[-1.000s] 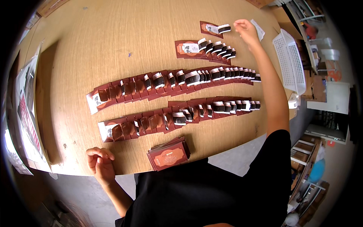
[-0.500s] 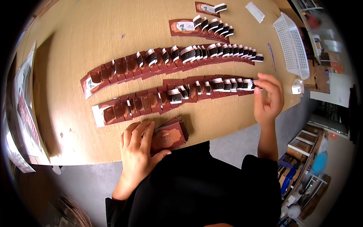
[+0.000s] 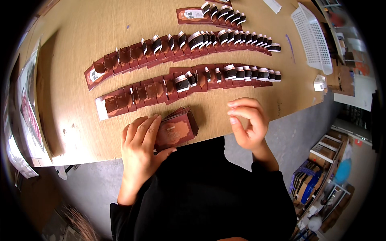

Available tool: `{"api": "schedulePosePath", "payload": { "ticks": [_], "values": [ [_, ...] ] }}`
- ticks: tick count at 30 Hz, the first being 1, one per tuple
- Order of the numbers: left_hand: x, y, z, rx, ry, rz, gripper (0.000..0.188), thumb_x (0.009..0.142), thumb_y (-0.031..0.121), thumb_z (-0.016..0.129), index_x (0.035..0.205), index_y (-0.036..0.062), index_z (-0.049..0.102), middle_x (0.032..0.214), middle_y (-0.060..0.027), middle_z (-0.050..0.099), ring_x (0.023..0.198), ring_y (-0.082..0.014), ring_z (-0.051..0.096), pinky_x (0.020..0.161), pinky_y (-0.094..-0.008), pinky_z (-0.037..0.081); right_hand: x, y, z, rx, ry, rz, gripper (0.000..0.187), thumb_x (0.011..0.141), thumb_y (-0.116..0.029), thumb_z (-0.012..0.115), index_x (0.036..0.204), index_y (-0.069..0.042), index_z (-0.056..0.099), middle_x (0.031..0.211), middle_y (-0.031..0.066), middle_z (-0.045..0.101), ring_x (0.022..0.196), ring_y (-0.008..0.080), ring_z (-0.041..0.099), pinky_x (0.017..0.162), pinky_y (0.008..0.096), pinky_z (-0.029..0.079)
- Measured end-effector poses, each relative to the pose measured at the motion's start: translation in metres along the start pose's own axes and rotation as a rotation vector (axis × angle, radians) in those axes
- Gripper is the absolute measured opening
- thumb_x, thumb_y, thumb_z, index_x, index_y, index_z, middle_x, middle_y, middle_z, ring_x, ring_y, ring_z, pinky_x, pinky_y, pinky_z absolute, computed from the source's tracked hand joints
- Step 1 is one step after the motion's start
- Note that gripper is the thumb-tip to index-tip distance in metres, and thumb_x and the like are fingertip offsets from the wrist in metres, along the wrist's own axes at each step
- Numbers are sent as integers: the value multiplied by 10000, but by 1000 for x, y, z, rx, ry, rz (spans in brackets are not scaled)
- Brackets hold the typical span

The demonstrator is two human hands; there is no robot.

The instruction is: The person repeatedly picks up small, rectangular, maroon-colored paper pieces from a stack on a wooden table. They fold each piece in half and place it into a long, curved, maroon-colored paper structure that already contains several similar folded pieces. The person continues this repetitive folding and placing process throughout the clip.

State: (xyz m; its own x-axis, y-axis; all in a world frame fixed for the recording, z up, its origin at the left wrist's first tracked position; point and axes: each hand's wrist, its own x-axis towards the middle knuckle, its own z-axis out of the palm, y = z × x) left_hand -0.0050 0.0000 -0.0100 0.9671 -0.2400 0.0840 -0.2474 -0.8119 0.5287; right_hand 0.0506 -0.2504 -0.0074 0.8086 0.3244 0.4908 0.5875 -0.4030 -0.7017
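Wooden table (image 3: pixel 80 36): three overlapping rows of brown cards, top short row (image 3: pixel 211 14), middle row (image 3: pixel 181 46), lower row (image 3: pixel 185 82). One white basket (image 3: pixel 311 38) at right edge. One card stack (image 3: pixel 177 129) at near edge. Left hand (image 3: pixel 140 148) flat, fingers gripping stack. Right hand (image 3: pixel 247 122) raised beside it, fingers loosely curled, holding nothing.
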Motion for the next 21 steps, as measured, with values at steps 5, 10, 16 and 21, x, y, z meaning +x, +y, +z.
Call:
{"api": "schedulePosePath", "payload": {
  "ticks": [5, 10, 16, 21],
  "values": [
    [0, 6, -4, -18, 27, -15, 737, 451, 249, 790, 1111, 35, 543, 1094, -104, 560, 1045, -310, 502, 875, -411, 384, 3, -11, 25, 189, -110, 0, 202, 706, -18, 645, 898, -4, 583, 931, 138, 596, 799, 242, 601, 685, 302, 489],
    [4, 9, -6, -56, 51, 12, 716, 477, 267, 787, 1105, 32, 536, 1082, -96, 556, 1011, -302, 509, 859, -411, 386, 8, -20, 46, 207, -252, 118, 340, 701, -110, 694, 990, -14, 544, 968, 125, 559, 807, 262, 568, 689, 338, 471],
    [5, 9, -3, -201, 109, 21, 690, 497, 261, 808, 1084, 27, 533, 1041, -116, 557, 966, -305, 525, 801, -400, 426, 5, -16, 46, 383, -202, 293, 258, 751, 6, 630, 999, 6, 557, 968, 93, 545, 685, 89, 506, 582, 214, 412],
    [0, 9, -3, -912, 18, -157, 683, 603, 228, 781, 1155, -7, 455, 1059, -137, 549, 991, -248, 534, 836, -352, 435, 1, -17, 41, 807, -134, 535, 195, 810, 34, 575, 998, 21, 524, 854, 27, 520, 710, 40, 484, 561, 167, 395]
  ]
}}
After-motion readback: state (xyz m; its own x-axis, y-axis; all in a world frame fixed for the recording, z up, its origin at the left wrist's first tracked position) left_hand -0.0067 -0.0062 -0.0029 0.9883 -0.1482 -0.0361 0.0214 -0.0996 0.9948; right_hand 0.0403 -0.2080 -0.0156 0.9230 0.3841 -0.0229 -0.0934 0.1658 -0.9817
